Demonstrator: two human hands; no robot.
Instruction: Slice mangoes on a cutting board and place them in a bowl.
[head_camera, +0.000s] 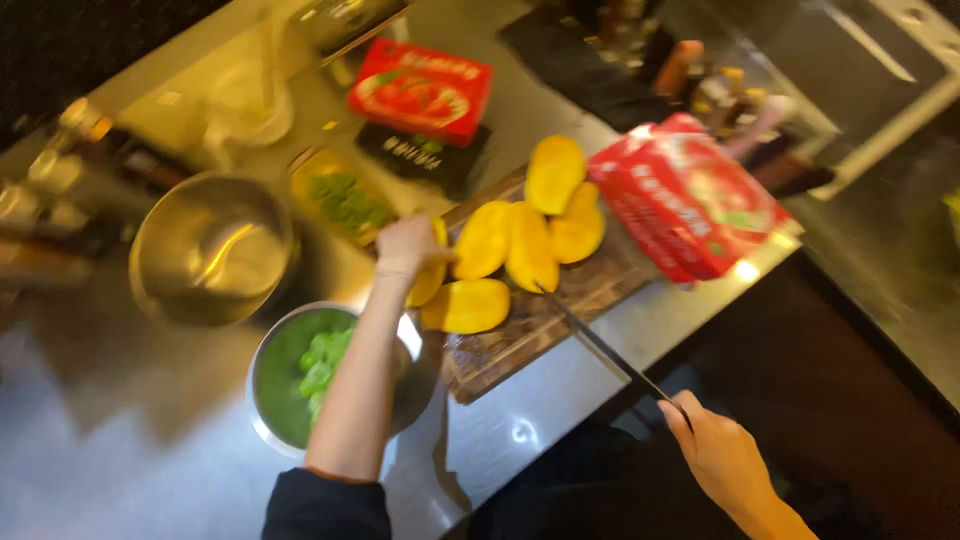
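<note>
My left hand (404, 244) reaches over a wooden cutting board (560, 300) and grips a yellow mango slice (432, 270) at the board's left end. Several more yellow mango halves (520, 240) lie across the board. My right hand (722, 455) is low at the right, off the counter edge, closed on the handle of a long dark knife (600, 345) whose tip points at the slices. The frame is blurred by motion.
A steel bowl of green chunks (290, 380) sits under my left forearm. An empty steel bowl (212, 248) stands behind it. Red boxes (690, 200) (422, 88) lie to the right and at the back. Bottles line the left edge (50, 180).
</note>
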